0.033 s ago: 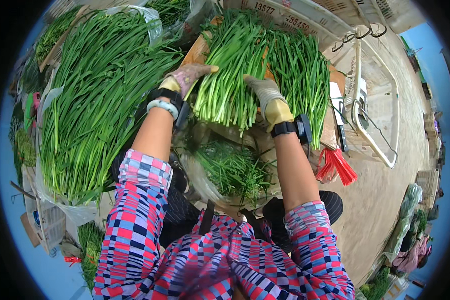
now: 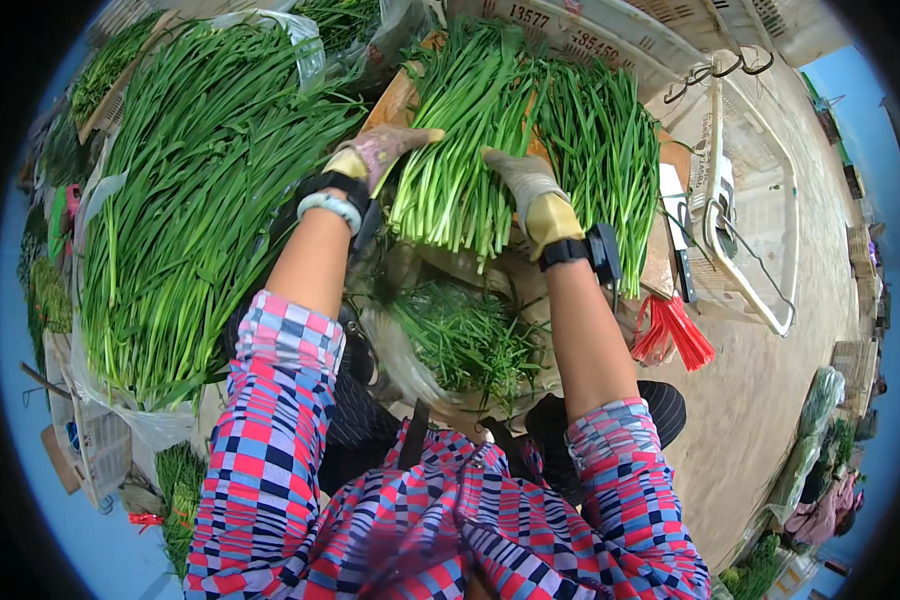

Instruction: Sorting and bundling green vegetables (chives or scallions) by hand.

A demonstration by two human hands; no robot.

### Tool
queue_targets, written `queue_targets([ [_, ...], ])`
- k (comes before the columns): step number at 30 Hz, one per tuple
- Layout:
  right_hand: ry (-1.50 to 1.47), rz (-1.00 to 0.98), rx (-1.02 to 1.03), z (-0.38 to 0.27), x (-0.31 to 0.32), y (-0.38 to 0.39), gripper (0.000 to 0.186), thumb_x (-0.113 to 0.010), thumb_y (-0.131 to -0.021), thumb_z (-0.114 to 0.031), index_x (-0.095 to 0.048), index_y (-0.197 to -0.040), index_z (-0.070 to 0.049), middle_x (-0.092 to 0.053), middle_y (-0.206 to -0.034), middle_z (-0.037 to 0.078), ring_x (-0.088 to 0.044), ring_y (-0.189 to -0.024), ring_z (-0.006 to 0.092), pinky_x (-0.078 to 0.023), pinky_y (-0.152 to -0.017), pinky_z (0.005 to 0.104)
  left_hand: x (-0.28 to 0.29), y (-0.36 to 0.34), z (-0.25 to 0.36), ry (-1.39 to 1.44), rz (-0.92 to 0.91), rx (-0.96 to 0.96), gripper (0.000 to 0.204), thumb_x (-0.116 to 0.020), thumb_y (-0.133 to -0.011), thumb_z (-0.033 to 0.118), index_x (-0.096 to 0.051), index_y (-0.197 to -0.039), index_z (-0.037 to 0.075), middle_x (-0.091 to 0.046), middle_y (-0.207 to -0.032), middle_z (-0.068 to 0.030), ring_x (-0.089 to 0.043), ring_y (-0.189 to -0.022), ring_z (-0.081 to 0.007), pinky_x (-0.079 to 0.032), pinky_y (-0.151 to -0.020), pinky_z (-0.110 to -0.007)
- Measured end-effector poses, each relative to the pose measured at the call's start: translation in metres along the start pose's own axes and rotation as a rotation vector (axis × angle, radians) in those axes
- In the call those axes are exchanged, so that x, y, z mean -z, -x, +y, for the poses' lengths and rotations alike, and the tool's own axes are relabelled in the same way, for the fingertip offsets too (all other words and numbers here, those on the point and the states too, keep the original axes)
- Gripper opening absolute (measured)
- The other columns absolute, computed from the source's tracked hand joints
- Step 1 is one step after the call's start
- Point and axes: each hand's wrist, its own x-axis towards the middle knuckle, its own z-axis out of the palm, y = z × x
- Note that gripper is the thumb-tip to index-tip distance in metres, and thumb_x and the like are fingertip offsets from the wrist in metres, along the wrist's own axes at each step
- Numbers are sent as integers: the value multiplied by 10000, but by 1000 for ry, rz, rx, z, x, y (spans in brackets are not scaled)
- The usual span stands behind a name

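Observation:
A loose bunch of garlic chives (image 2: 455, 150) lies on a wooden board (image 2: 391, 101), its pale cut ends toward me. My gloved left hand (image 2: 382, 152) cups the bunch's left side, thumb stretched over the stalks. From the other side my gloved right hand (image 2: 530, 188) clasps it, thumb also on top. The other fingers of both hands are mostly hidden. Right beside lies a second bunch of chives (image 2: 602, 150), darker green. A knife (image 2: 678, 225) with a black handle rests at the board's right end.
A big heap of chives (image 2: 190, 200) on plastic sheeting fills the left. Below my hands, a clear bag (image 2: 410, 365) holds green trimmings (image 2: 470, 335). Red ties (image 2: 673, 330) hang near the knife. A white plastic basket (image 2: 760, 200) stands at right, with stacked crates (image 2: 600, 40) behind the board.
My left hand has shifted slightly right and upward, its thumb reaching farther over the stalks. The right thumb has edged a little left. The bunch has hardly moved.

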Motion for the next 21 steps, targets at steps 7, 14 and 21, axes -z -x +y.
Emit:
queue_targets([
  [7,-46,-344,59,4,-10,-55,620,-522,-843,-514,-468,-1280,-78,-465,-1295,162,-531,-1035,387,-424,-817,527,-20,-28,36,328,19,-198,450,-443,-937,274,-375,-1347,101,-568,-1198,-62,-590,-1002,-181,-474,-878,-273],
  [14,-200,-276,328,-17,-6,-35,606,-692,-774,-347,-483,-1209,20,-618,-1054,115,-604,-891,198,-480,-785,314,19,-23,77,1127,-79,387,516,-729,-752,281,-546,-1166,32,-621,-1057,-100,-616,-877,-159,-536,-743,-295],
  [21,-133,4,894,-63,17,-49,638,-769,-714,-176,-423,-1201,48,-622,-1007,129,-613,-857,182,-519,-774,276,74,-29,112,1024,311,-287,615,-794,-683,200,-517,-1210,47,-632,-1020,-84,-603,-928,-155,-523,-811,-306],
])
